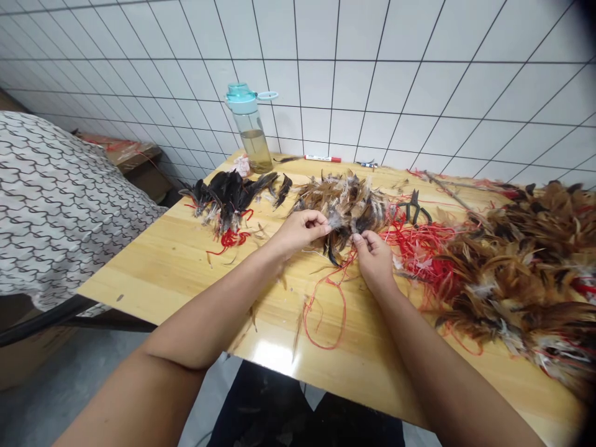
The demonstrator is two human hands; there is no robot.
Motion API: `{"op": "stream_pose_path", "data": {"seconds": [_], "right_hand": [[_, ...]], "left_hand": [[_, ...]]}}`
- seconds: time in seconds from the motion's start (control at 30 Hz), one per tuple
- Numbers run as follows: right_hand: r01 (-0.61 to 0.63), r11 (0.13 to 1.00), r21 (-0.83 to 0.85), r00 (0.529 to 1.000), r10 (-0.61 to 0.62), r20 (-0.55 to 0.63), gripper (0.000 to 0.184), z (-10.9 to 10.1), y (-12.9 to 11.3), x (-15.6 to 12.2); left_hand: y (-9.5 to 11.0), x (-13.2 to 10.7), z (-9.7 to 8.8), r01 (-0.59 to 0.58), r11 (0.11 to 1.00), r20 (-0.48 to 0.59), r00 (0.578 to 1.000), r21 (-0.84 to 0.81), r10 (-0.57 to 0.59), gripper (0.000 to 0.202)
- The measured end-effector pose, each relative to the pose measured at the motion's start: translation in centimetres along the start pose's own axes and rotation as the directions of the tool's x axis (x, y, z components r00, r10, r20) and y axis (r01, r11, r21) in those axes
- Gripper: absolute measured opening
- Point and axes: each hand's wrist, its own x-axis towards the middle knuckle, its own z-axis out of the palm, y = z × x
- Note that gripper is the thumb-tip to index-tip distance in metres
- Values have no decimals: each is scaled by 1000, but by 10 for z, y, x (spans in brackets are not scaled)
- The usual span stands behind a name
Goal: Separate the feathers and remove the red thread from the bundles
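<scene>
Near the middle of the table, my left hand (307, 231) pinches a feather (334, 220) by its pale, fluffy part between thumb and forefinger. My right hand (374, 253) is closed close by, thumb and fingertips together on what looks like the greyish base of another feather. Just behind both hands lies a pile of brown feathers (342, 192). A dark curved feather (333, 253) points down between the hands. From beside my right hand, a thin red string (345, 304) runs in a loop over the wood.
Black feathers (228, 194) with red strings lie left. Pliers (414, 210), tangled red string (419, 242) and large brown feather bundles (526, 267) lie right. A water bottle (254, 136), a red-capped marker (322, 159) and a blue marker (369, 164) are along the tiled wall (363, 87).
</scene>
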Motion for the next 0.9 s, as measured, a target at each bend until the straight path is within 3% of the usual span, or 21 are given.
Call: {"op": "stream_pose_path", "data": {"seconds": [0.13, 0.23, 0.5, 0.7, 0.9], "right_hand": [[6, 1000, -14, 1000, -6, 1, 27, 0, 0, -1], [18, 999, -40, 1000, -17, 12, 28, 1, -1, -2], [151, 975, -162, 984, -133, 115, 28, 4, 1, -7], [104, 990, -100, 991, -95, 91, 28, 4, 0, -5], [6, 1000, 20, 999, -7, 38, 31, 4, -1, -3]], "left_hand": [[1, 0, 3, -38, 999, 7, 999, 17, 38, 26], [-2, -2, 9, -36, 991, 43, 999, 127, 31, 21], [-2, -7, 18, -101, 951, 134, 989, 291, 64, 18], [-3, -5, 18, -60, 987, 166, 986, 147, 35, 20], [-7, -2, 18, 14, 999, 80, 997, -52, -9, 28]]}}
